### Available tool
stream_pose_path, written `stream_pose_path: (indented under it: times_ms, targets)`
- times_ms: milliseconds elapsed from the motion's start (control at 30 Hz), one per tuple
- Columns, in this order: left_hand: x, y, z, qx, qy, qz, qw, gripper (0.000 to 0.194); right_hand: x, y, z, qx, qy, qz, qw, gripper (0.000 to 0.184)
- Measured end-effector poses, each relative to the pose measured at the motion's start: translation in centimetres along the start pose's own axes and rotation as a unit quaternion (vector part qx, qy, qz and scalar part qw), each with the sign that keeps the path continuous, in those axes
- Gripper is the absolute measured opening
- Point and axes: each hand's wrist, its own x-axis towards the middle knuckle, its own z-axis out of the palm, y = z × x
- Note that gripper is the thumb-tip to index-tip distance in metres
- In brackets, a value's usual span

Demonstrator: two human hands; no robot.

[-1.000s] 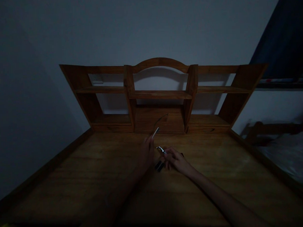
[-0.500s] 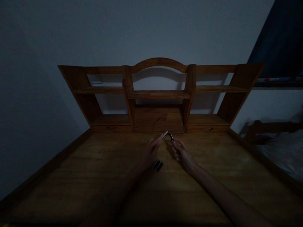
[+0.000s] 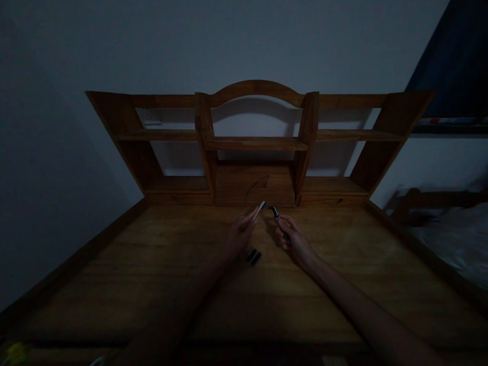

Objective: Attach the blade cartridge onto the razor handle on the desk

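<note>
Two closed hands: left hand [image 3: 238, 232] gripping a slim whitish rod [image 3: 259, 209], right hand [image 3: 294, 238] a bent black-and-silver tool [image 3: 276, 214], tips apart; small black blocks [image 3: 252, 256] lie unheld inside the wooden bench's [image 3: 150, 261] edges.

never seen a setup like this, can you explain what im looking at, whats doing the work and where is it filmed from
There's no machine here: these are a person's own bare hands. Every picture comes from one camera worn on their head, looking forward and down.

The left hand holds a slim pale stick with a dark end. The right hand grips a slim tool with a bent neck. Their tips are close together; it's too dim to say exactly what they are.

Two short dark pieces lie on the wooden desk, and a wooden shelf unit stands behind.
</note>
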Motion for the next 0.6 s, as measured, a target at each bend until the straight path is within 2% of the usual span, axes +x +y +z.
stream_pose_path:
  times_ms: [133,267,400,500,600]
  targets:
    - [-0.2,0.2,-0.1,-0.031,-0.051,-0.016,0.998,0.057,0.0,0.0,0.0,-0.001,-0.002,0.002,1.0,0.038]
    - [-0.4,0.7,-0.2,-0.04,-0.057,-0.035,0.997,0.058,0.0,0.2,0.1,0.007,-0.014,0.0,1.0,0.036]
    - [-0.5,0.7,-0.2,-0.05,-0.061,-0.027,0.997,0.058,0.0,0.3,0.1,0.009,-0.018,0.0,1.0,0.036]
    - [-0.1,0.2,-0.1,-0.039,-0.053,-0.011,0.998,0.054,0.0,0.2,0.2,0.003,-0.017,0.003,1.0,0.037]
    - [0.4,-0.3,0.0,-0.036,-0.014,-0.003,0.999,0.048,-0.1,0.0,0.2,-0.003,-0.014,0.004,1.0,0.037]
